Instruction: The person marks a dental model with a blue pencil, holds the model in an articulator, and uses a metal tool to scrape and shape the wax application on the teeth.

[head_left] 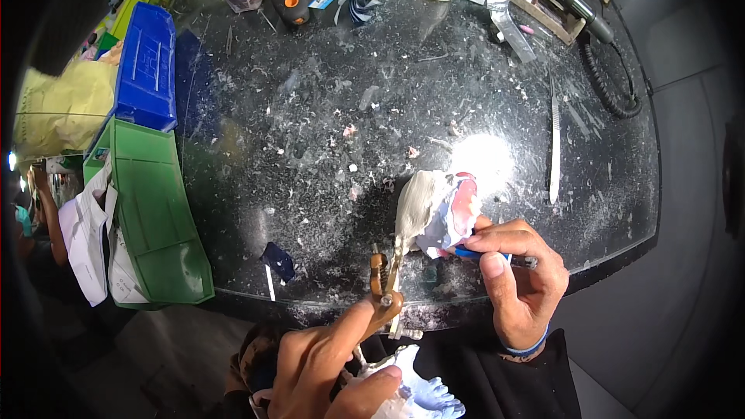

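Bottom centre: our left hand (334, 365) gripping bluish-white toothed plaster cast (425, 389) and brass-coloured hinged frame (386, 302). Right of centre: our right hand (529, 279) pinching blue-and-black tool (521, 261) at white-and-pink plaster cast (441, 217). Farther right: silver knife (555, 151) lying on black bench (303, 116).

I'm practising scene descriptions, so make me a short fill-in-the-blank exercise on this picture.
1. The right hand grips a slim tool with dark and ____ parts.
2. The bin holding white papers is ____.
3. The long silvery instrument lies toward the picture's ____ side.

Missing words: blue; green; right.
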{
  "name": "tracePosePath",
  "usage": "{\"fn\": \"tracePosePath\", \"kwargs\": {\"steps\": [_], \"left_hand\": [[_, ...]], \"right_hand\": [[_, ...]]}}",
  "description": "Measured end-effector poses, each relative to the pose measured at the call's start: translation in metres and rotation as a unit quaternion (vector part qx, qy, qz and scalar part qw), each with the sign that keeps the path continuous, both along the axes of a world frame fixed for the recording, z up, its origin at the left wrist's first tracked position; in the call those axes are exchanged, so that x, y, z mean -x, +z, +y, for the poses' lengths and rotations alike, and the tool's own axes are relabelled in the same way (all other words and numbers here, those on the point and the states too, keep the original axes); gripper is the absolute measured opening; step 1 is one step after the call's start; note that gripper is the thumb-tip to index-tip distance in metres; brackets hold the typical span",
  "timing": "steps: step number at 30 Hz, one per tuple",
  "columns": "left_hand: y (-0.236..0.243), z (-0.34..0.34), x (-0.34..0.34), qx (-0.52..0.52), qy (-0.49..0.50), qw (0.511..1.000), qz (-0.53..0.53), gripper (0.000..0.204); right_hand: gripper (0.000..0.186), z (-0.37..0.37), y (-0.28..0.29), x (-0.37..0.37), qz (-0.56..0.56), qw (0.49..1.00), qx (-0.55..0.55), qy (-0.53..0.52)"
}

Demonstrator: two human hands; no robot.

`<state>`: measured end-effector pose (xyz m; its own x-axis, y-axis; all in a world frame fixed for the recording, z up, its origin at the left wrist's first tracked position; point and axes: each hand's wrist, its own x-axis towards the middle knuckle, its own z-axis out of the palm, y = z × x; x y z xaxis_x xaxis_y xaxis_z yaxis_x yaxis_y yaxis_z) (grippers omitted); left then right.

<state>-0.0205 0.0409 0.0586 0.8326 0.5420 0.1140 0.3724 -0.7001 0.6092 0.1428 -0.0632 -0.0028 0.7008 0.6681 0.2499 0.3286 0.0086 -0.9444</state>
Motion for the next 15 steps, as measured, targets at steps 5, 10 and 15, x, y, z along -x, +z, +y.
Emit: {"fn": "tracePosePath", "kwargs": {"steps": [5,10,15], "left_hand": [[0.0016,0.0007,-0.0013,0.002,-0.008,1.000,-0.005,0.013],[-0.0008,-0.0002,-0.0026,-0.010,-0.003,1.000,-0.002,0.012],[-0.0026,0.0089,0.0044,0.018,-0.027,0.999,-0.003,0.012]], "right_hand": [[0.009,0.0004,0.0002,-0.0010,-0.013,1.000,0.007,0.009],[0.009,-0.0015,-0.0011,-0.0030,0.011,1.000,-0.005,0.019],[0.009,-0.0010,0.0027,-0.0038,0.006,1.000,-0.023,0.018]]}}
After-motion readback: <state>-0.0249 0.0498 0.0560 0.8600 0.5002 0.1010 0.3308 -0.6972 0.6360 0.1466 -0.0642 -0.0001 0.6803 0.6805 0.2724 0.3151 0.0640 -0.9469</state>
